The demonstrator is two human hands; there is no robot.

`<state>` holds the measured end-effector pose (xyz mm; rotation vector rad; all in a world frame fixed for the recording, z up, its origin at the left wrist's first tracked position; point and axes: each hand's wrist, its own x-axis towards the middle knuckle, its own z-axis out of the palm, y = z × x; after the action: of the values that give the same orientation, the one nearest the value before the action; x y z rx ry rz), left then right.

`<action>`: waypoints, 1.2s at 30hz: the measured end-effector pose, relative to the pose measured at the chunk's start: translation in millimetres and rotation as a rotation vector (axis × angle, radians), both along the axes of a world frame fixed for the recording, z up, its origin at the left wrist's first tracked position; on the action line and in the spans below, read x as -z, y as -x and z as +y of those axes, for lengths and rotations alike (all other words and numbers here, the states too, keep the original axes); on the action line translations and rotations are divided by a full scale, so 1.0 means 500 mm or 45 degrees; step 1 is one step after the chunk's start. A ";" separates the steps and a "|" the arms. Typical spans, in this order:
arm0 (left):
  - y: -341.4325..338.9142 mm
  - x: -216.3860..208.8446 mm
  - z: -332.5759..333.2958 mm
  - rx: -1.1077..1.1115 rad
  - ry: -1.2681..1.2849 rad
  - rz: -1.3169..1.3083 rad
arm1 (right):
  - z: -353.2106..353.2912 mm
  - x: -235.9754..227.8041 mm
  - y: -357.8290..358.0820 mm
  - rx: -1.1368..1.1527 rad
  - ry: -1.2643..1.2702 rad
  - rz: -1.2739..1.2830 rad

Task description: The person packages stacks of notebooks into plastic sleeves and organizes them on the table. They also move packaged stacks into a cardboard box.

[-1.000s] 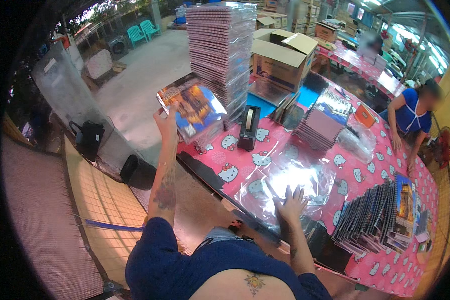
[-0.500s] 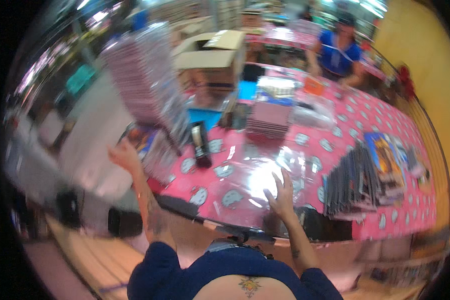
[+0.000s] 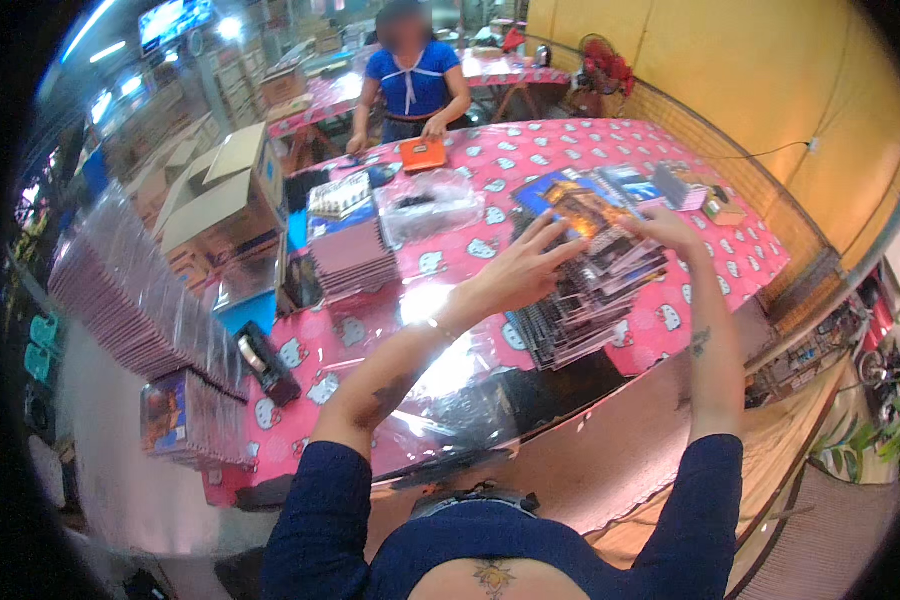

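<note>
Both arms reach forward and right over a fanned stack of spiral notebooks (image 3: 580, 315) with dark edges. The top notebook (image 3: 577, 205) has a cover picturing a golden lit building against blue. My left hand (image 3: 525, 265) lies over the stack's left side, its fingers stretched out across the cover. At the right edge of the cover, my right hand (image 3: 673, 232) has its fingers curled on the top notebook. Flat on the table in front of me lies clear plastic film (image 3: 440, 385), and a black tape dispenser (image 3: 267, 365) stands to the left.
A tall plastic-wrapped stack of notebooks (image 3: 145, 295) leans at the left edge. Beside it are an open cardboard box (image 3: 220, 205) and another notebook pile (image 3: 355, 265). Across the pink patterned table (image 3: 560, 150), a co-worker (image 3: 410, 85) handles an orange item (image 3: 423, 154).
The view has swung right. My left hand has moved from the left side of the table to the notebook stack, and my right hand has gone from the plastic film to the same stack.
</note>
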<state>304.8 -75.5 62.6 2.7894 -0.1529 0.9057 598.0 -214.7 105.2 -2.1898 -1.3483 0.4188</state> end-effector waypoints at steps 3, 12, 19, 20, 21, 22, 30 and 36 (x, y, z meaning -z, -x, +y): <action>0.006 0.030 0.006 0.011 0.082 -0.015 | 0.014 -0.055 0.054 0.032 0.222 0.107; -0.016 0.072 0.000 -0.025 0.114 -0.197 | -0.022 -0.036 0.024 0.118 0.297 0.389; 0.023 0.082 -0.003 -0.154 -0.037 -0.359 | 0.014 -0.046 0.087 -0.085 0.224 0.254; 0.007 0.071 -0.013 -0.120 -0.029 -0.360 | 0.017 -0.041 0.057 -0.039 0.302 0.241; -0.004 0.070 -0.018 -0.108 -0.016 -0.357 | 0.015 -0.036 0.038 -0.012 0.391 0.231; -0.003 0.078 -0.013 -0.098 0.001 -0.363 | 0.019 -0.032 0.040 0.030 0.344 0.298; 0.019 0.129 0.020 -0.100 0.031 -0.481 | 0.033 -0.027 0.115 -0.151 -0.116 0.714; 0.051 0.061 -0.023 0.057 -0.192 -0.478 | -0.033 -0.009 0.087 -0.392 -0.426 1.324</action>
<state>279.1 -86.8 32.2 2.7023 -0.3519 1.4536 554.6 -231.4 109.7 -1.1534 -1.0149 1.1462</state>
